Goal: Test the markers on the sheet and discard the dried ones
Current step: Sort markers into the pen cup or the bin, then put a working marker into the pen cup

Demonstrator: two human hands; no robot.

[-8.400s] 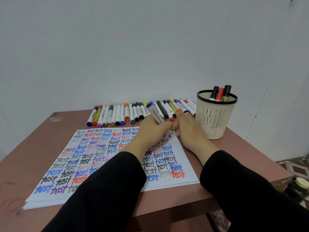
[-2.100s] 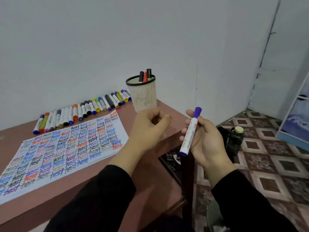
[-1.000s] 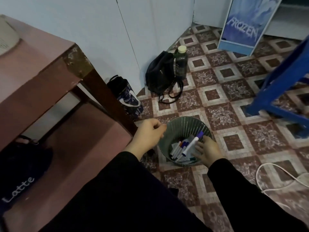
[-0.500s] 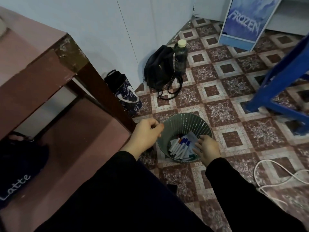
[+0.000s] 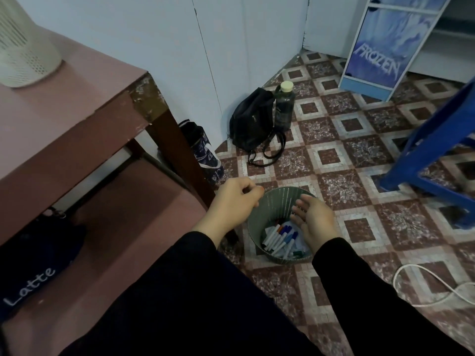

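Note:
A green ribbed waste bin (image 5: 279, 201) stands on the tiled floor beside the table leg. Inside it lie several white markers (image 5: 280, 237) with coloured caps. My right hand (image 5: 314, 222) hovers over the bin's right side, palm up, fingers relaxed and empty. My left hand (image 5: 237, 200) floats at the bin's left rim with its fingers loosely curled and nothing visible in it. Only the base of the cream marker cup (image 5: 23, 52) shows at the top left on the brown table (image 5: 84, 109). The test sheet is out of view.
A black backpack (image 5: 253, 124) and a dark bottle (image 5: 284, 106) lean by the wall. A dark patterned bag (image 5: 205, 155) sits behind the table leg. A blue chair leg (image 5: 421, 152) stands right, a white cable (image 5: 431, 289) lies on the floor, a "Frozen" cabinet (image 5: 380, 47) behind.
The purple-capped marker left my right hand and now lies among the others in the bin. My right hand has lifted and turned palm up. The view tilted up slightly.

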